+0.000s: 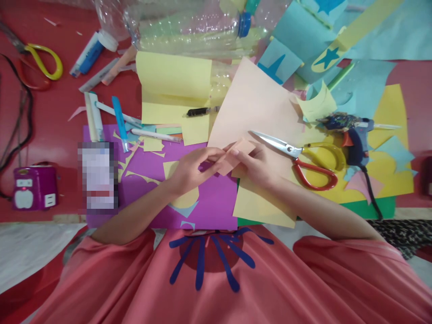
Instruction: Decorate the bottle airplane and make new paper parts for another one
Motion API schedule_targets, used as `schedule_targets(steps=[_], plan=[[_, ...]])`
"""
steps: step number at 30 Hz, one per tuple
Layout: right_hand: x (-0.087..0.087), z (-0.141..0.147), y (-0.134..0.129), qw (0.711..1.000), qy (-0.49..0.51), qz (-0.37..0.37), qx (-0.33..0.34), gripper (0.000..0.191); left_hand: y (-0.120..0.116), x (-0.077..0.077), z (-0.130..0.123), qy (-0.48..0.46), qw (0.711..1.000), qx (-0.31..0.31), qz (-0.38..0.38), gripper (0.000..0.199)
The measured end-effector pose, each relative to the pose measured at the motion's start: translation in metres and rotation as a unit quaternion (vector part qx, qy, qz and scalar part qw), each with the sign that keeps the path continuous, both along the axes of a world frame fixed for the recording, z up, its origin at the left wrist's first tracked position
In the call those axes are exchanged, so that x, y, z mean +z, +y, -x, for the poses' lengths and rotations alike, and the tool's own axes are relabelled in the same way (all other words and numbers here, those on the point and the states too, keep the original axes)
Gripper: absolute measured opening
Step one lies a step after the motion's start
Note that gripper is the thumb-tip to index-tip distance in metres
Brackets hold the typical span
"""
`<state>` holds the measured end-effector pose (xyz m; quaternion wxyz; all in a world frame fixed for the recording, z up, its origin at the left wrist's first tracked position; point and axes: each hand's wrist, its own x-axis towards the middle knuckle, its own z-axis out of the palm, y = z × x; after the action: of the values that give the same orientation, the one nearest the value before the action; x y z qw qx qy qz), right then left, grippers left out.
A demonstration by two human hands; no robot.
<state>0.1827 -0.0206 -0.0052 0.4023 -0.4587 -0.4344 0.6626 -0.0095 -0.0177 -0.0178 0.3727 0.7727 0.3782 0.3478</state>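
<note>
Between my two hands is a small folded piece of peach paper (225,167), held over a purple sheet (218,202). My left hand (192,170) pinches its left edge with thumb and fingertips. On the other side my right hand (259,165) grips it, thumb pressed on top and fingers partly hidden behind. A large peach sheet (251,101) lies just beyond the hands. Scissors (292,152) with a yellow and a red handle rest on that sheet, right of my right hand. Pale yellow paper (263,204) lies under my right wrist.
A glue gun (357,139) rests on yellow sheets at right, its cord hanging toward me. Clear plastic bottles (189,27) and a blue paper piece with stars (300,36) stand behind. Markers (119,119), a phone (98,177), more scissors (43,58) and a purple box (35,186) lie left.
</note>
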Motion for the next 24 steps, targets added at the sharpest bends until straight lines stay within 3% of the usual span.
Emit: schedule_targets(steps=[2, 5, 10, 14, 24], plan=[[0.002, 0.001, -0.001, 0.999, -0.027, -0.020, 0.005, 0.041, 0.000, -0.003, 0.002, 0.030, 0.996, -0.038, -0.079, 0.034], [0.000, 0.002, -0.003, 1.000, -0.015, 0.009, 0.017, 0.042, 0.005, -0.003, 0.006, 0.063, 0.980, -0.094, -0.163, 0.057], [0.000, 0.002, -0.004, 0.997, 0.024, 0.060, 0.040, 0.046, 0.011, 0.000, 0.008, 0.128, 0.974, -0.110, -0.150, 0.104], [0.004, 0.001, -0.002, 0.995, -0.007, 0.066, 0.077, 0.053, 0.014, -0.001, 0.008, 0.127, 0.972, -0.145, -0.131, 0.106], [0.001, 0.001, -0.003, 0.993, -0.041, 0.032, 0.107, 0.056, 0.011, -0.001, 0.008, 0.095, 0.980, -0.119, -0.124, 0.103]])
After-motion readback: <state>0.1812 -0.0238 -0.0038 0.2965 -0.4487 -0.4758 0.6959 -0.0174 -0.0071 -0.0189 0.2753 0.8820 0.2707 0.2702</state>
